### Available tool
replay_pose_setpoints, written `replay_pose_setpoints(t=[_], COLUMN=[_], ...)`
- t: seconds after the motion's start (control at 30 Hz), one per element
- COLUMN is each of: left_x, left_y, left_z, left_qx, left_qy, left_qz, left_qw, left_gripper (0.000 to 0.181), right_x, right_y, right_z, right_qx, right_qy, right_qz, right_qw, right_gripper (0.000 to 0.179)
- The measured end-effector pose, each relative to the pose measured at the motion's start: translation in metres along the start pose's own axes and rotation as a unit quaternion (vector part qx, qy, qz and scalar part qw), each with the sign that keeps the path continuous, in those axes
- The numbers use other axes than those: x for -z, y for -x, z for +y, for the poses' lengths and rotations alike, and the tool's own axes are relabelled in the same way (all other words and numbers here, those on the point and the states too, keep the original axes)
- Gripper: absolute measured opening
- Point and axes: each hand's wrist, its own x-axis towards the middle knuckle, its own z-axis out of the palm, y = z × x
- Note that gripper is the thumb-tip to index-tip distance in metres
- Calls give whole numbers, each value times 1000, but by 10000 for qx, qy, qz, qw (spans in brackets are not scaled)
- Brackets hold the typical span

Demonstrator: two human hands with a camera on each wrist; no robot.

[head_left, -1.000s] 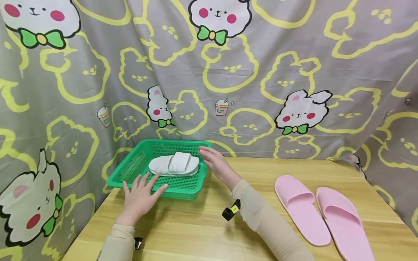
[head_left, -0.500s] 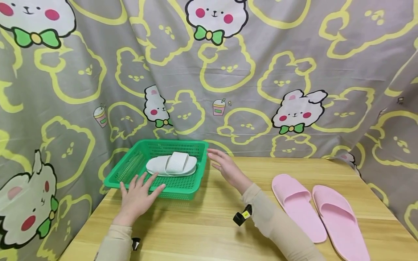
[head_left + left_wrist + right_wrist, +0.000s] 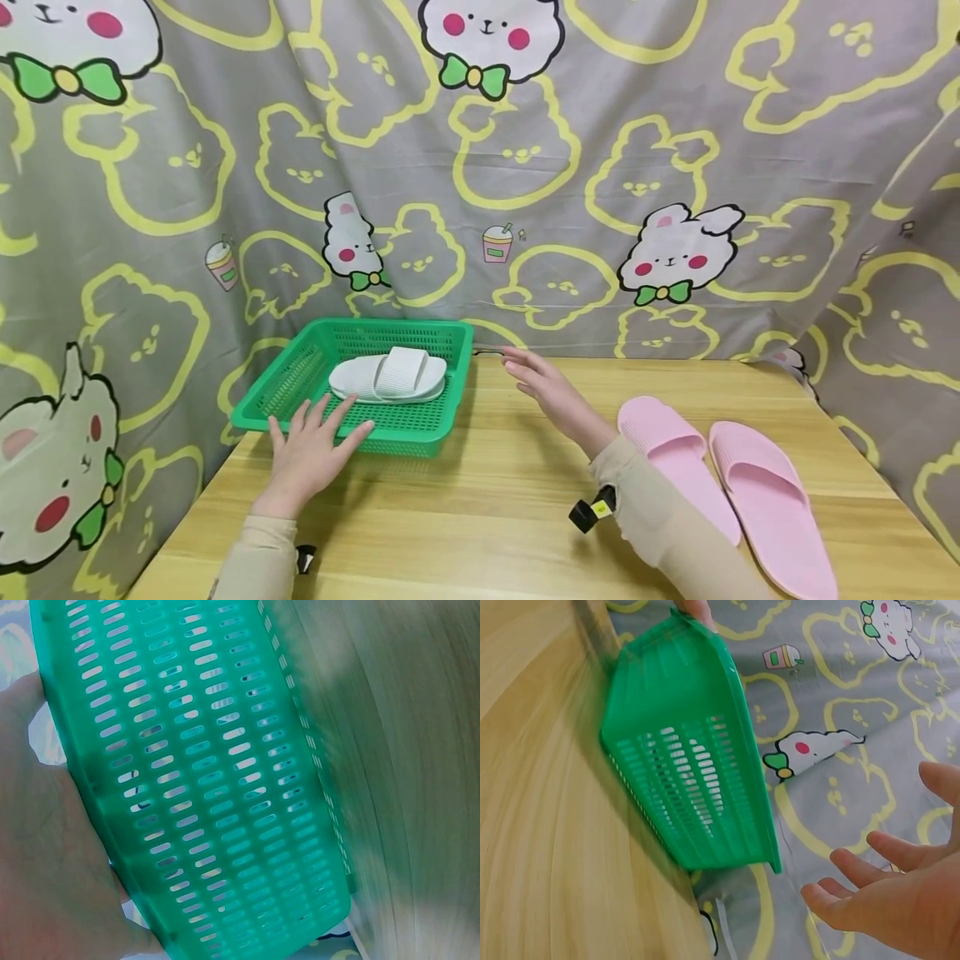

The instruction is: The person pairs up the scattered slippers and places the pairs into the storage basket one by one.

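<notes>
A green plastic basket [image 3: 459, 392] with slotted walls stands at the left of the wooden table. White slippers [image 3: 356, 377] lie inside it, apparently one on top of the other. My left hand [image 3: 309, 454] rests with spread fingers at the near rim. In the left wrist view, this hand [image 3: 45, 847] lies along the edge of the basket [image 3: 97, 799]. To the right of the basket, my right hand [image 3: 557, 398] hovers with extended fingers and holds nothing. The right wrist view shows a gap between this hand [image 3: 907, 892] and the basket [image 3: 667, 682].
Two pink slippers, a left one [image 3: 645, 417] and a right one [image 3: 772, 508], lie side by side on the table's right part. My right forearm [image 3: 675, 533] partly covers the left one. A grey patterned curtain [image 3: 420, 200] encloses the table behind and at both sides.
My right hand has moved right, from the basket's right rim to a spot over the table. The left hand keeps its place at the near rim. The view has shifted slightly.
</notes>
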Motion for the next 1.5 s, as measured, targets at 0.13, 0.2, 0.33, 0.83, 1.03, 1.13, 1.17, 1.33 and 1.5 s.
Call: replay_pose_setpoints(t=[0.13, 0.2, 0.33, 0.83, 1.03, 1.13, 1.17, 1.33, 1.5], left_x=[0, -1, -1, -2, 2, 6, 7, 12, 17], left_y=[0, 1, 1, -1, -3, -3, -3, -4, -6], left_z=[0, -1, -1, -2, -2, -1, 0, 5, 13], left_qx=[-4, 6, 3, -45, -24, 13, 16, -272, -801], left_qy=[27, 56, 106, 89, 80, 123, 134, 4, -185], left_qz=[16, 15, 4, -57, -213, -305, -325, 1, 680], left_qw=[10000, 10000, 9999, 9999, 9997, 9995, 9994, 9996, 9943], left_gripper=[75, 76, 76, 76, 80, 82, 82, 78, 68], right_x=[11, 16, 28, 70, 85, 90, 92, 104, 113], right_y=[10, 15, 25, 68, 82, 87, 88, 99, 111], right_z=[-1, -1, -3, -7, -9, -9, -9, -9, -13], right_qx=[10, 4, -38, -140, -15, 152, 210, 372, 474], right_qy=[293, 492, 855, 1593, 2073, 2229, 2294, 2559, 2842], right_qz=[85, 142, 246, 408, 453, 438, 445, 541, 619], right_qw=[9995, 9987, 9960, 9863, 9772, 9737, 9721, 9645, 9556], right_gripper=[55, 55, 58, 60, 64, 65, 66, 65, 66])
